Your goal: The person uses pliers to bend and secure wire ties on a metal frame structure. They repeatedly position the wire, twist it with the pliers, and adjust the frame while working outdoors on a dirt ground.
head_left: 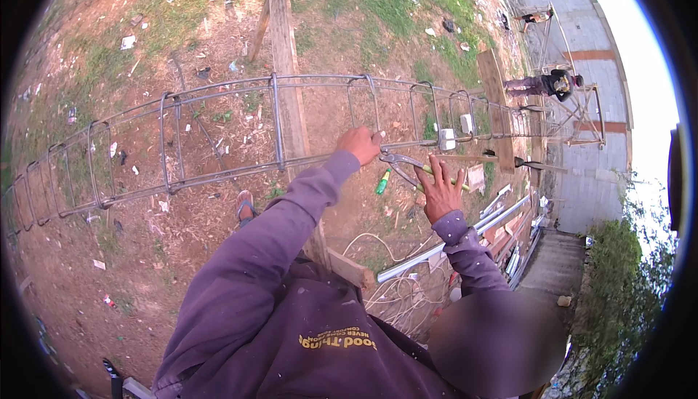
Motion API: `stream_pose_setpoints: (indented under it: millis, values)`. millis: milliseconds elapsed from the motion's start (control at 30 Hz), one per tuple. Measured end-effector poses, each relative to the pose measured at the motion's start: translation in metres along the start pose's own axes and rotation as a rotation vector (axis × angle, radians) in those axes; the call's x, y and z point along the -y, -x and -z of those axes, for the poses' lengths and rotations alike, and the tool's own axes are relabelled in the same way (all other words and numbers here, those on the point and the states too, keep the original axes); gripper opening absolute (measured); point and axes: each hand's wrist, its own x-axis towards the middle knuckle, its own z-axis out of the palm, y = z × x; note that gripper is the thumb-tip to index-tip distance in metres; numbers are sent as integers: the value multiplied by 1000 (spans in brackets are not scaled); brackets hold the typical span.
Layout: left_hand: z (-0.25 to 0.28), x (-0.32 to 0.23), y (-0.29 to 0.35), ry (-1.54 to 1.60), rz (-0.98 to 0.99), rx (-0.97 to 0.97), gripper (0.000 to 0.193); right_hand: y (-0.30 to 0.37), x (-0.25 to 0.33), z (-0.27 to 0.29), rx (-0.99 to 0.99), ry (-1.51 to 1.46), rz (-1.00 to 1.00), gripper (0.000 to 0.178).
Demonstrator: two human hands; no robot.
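A long cage of steel bars (225,171) with rectangular stirrups runs across in front of me. My left hand (358,144) is closed at the near lower bar, beside a stirrup; what its fingers pinch is hidden. Just to its right, the jaws of a pair of pincers (402,160) meet that bar. Spread around the pincers' yellow-green handles are the fingers of my right hand (442,192), loosely gripping the tool. White blocks (446,138) sit in the cage farther right.
A wooden plank (291,119) passes under the cage; boards (492,79) support its right end. A green bottle (383,181) lies on the ground near my hands. Metal pipes (414,262) and pale cable lie lower right. Another person (542,85) stands near the block wall (592,93).
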Motion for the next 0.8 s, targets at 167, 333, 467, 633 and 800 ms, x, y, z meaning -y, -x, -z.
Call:
stream_pose_setpoints:
  millis: [167,333,467,633,800]
  values:
    - [4,-4,1,6,30,41,47,-8,-22,-17,-83,-128,26,46]
    - [-2,2,-1,14,-33,-28,48,-23,-31,-2,-47,-79,72,36]
    - [-6,5,-2,49,-22,-35,47,-66,-53,38,3,13,241,33]
    - [-4,2,-3,52,-13,-36,48,-115,-73,53,62,122,438,29]
    - [-4,2,-3,30,20,3,48,-81,-72,41,46,-3,470,36]
